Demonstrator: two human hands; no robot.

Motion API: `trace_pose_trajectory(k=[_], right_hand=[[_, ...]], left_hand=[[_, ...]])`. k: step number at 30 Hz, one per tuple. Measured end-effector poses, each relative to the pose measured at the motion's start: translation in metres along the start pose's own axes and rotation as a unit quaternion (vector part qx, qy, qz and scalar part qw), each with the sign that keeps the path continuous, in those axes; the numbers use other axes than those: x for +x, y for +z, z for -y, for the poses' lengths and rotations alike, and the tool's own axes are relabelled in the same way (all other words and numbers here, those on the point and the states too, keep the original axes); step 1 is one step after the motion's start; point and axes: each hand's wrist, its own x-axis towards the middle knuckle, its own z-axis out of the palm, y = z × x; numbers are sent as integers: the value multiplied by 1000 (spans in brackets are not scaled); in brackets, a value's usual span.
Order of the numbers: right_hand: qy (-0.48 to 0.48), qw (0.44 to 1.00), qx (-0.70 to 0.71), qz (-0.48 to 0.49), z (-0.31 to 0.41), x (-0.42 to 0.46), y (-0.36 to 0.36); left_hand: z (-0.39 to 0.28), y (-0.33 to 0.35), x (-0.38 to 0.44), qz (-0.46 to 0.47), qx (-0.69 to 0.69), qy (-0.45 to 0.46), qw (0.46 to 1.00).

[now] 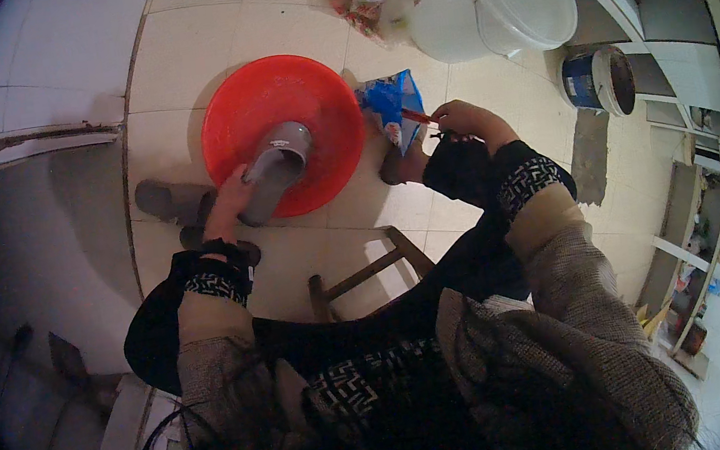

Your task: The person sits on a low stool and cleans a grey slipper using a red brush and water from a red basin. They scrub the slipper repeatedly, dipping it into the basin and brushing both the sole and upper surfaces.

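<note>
My left hand (231,198) grips a grey slipper (279,167) by its heel end. The slipper's toe leans into a red plastic basin (331,167) on the tiled floor. On the right, my right hand (469,120) holds the end of a thin red handle (417,116). The handle's other end goes into the mouth of a blue plastic bag (383,97) beside the basin, so its tip is hidden. Another grey slipper (170,200) lies on the floor left of the basin.
A large translucent bucket (451,12) and a clear plastic bag (363,0) stand beyond the basin. Further right are a smaller paint-type bucket (585,83) and a white shelf unit (689,65). A wooden stool (363,275) is close to my legs; a wall (90,221) rises at left.
</note>
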Motion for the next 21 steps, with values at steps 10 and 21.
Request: trace_pose_trajectory(k=[10, 21], right_hand=[[-36, 971, 228, 55, -8, -76, -18], [-93, 937, 286, 181, 110, -12, 105]], left_hand=[[6, -19, -8, -20, 53, 29, 998], [9, -6, -24, -80, 161, 67, 981]])
